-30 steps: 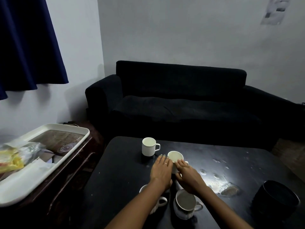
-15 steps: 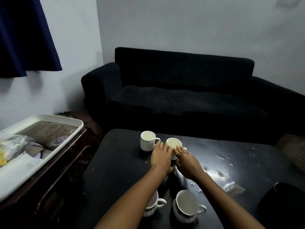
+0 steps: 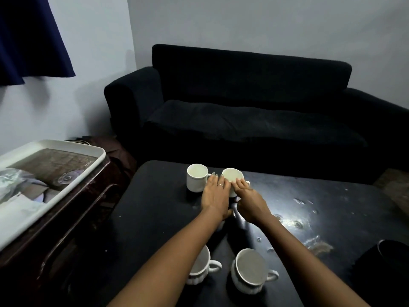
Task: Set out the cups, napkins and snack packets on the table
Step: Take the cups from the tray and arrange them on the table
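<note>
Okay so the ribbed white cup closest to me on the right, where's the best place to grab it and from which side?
Take the ribbed cup by its handle, coming in from the right. It stands upright on the black table with the loop pointing right, into open space. The other ribbed cup sits close on its left, so that side looks tighter.
</note>
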Demonstrator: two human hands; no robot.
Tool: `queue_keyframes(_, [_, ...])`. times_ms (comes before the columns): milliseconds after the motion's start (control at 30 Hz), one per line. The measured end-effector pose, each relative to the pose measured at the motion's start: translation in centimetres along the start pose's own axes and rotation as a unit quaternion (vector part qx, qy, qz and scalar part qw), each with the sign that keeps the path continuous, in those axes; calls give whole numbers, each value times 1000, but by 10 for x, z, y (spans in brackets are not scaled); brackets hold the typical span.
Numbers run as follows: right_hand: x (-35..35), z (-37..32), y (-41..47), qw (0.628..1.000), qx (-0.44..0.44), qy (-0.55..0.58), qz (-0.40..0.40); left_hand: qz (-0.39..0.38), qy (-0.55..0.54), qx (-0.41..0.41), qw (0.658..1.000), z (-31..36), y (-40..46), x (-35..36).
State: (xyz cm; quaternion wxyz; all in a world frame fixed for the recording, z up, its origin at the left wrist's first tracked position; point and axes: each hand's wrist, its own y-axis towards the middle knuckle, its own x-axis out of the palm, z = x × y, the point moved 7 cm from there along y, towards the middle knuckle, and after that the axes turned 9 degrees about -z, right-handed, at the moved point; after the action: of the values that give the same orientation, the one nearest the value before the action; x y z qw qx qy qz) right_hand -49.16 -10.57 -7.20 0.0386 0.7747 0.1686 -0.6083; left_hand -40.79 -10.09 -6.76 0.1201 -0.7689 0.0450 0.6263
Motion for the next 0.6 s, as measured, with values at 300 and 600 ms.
queue_keyframes(300, [-15,-13,-15,991,25,68,110,32,-69,35,997,-22,-25,-17])
queue_keyframes(600, [-15,-70,-94,966,-34,127,223,136,-231,61,962,-47,-118,-13])
